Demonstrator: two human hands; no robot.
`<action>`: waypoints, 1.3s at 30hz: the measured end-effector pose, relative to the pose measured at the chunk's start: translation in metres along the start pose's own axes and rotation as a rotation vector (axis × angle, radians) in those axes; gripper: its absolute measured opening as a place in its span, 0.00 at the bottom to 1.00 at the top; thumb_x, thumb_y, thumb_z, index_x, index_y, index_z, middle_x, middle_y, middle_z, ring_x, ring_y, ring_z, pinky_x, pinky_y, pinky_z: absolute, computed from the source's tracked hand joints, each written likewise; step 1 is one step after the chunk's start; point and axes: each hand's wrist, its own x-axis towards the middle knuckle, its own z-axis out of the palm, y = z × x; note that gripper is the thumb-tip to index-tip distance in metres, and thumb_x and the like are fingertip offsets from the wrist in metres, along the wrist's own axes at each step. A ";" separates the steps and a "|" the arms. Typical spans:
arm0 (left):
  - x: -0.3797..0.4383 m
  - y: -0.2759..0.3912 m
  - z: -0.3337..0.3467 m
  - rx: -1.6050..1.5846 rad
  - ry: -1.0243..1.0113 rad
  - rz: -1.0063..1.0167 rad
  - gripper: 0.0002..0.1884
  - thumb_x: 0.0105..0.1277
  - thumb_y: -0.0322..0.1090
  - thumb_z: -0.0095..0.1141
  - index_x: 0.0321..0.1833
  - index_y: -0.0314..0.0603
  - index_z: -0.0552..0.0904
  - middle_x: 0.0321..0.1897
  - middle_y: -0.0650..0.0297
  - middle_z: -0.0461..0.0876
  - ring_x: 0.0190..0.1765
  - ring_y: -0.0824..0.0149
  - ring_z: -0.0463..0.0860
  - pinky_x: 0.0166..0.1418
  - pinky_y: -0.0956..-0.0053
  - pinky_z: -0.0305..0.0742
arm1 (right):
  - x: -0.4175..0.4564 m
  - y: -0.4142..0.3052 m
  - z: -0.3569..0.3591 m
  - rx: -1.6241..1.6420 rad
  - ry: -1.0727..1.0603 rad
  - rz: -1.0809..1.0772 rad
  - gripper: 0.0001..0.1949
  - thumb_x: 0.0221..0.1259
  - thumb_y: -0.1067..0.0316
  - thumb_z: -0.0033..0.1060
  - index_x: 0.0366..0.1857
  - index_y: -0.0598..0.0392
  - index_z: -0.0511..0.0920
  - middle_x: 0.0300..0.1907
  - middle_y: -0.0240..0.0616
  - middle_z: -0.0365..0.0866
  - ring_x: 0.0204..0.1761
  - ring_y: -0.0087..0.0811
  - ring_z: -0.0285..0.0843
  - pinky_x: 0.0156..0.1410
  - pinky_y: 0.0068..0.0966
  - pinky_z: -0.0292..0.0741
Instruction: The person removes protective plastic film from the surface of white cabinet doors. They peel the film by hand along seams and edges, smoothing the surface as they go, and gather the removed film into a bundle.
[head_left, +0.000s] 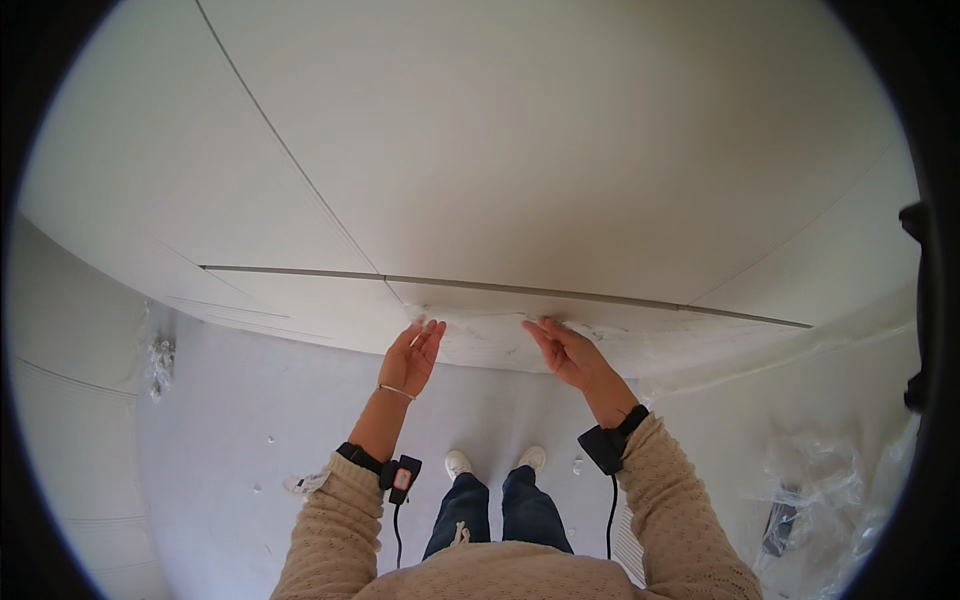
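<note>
In front of me is a broad, pale, smooth panelled front, apparently a cabinet (570, 165), crossed by a dark horizontal groove (525, 289) and thin seams. Clear plastic film (480, 337) lies wrinkled over its lower band, with a loose edge running between my hands. My left hand (411, 360), palm turned up, has its fingertips at the left end of that edge and appears to pinch it. Farther right, my right hand (574, 356) appears to hold the same edge, its gripping fingers partly hidden. Both hands are below the groove.
Crumpled clear plastic (817, 480) lies at lower right, with a dark object (781, 517) among it. Another plastic bundle (160, 367) is at far left beside a pale panel (82, 442). Small white scraps (577, 466) dot the grey floor (225, 420). Cables hang from both wrist devices.
</note>
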 end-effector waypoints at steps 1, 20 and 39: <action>0.001 0.002 -0.001 0.079 -0.053 0.022 0.18 0.71 0.27 0.51 0.63 0.33 0.71 0.50 0.57 0.81 0.57 0.63 0.80 0.57 0.76 0.82 | -0.003 0.002 0.006 0.069 0.052 -0.025 0.10 0.69 0.63 0.61 0.43 0.59 0.77 0.51 0.45 0.80 0.44 0.30 0.83 0.46 0.17 0.83; 0.061 -0.013 -0.023 1.313 0.033 0.370 0.17 0.68 0.43 0.63 0.46 0.32 0.85 0.34 0.65 0.86 0.37 0.74 0.82 0.45 0.79 0.77 | 0.025 0.021 -0.040 -0.631 0.010 -0.384 0.19 0.74 0.59 0.54 0.52 0.67 0.77 0.49 0.49 0.83 0.53 0.39 0.84 0.60 0.31 0.81; 0.120 -0.074 -0.136 1.572 -0.124 0.524 0.16 0.73 0.45 0.54 0.42 0.39 0.86 0.35 0.59 0.87 0.39 0.66 0.82 0.48 0.72 0.76 | 0.066 0.055 -0.137 -0.768 -0.009 -0.454 0.12 0.73 0.66 0.53 0.44 0.66 0.79 0.44 0.49 0.85 0.48 0.42 0.86 0.56 0.33 0.83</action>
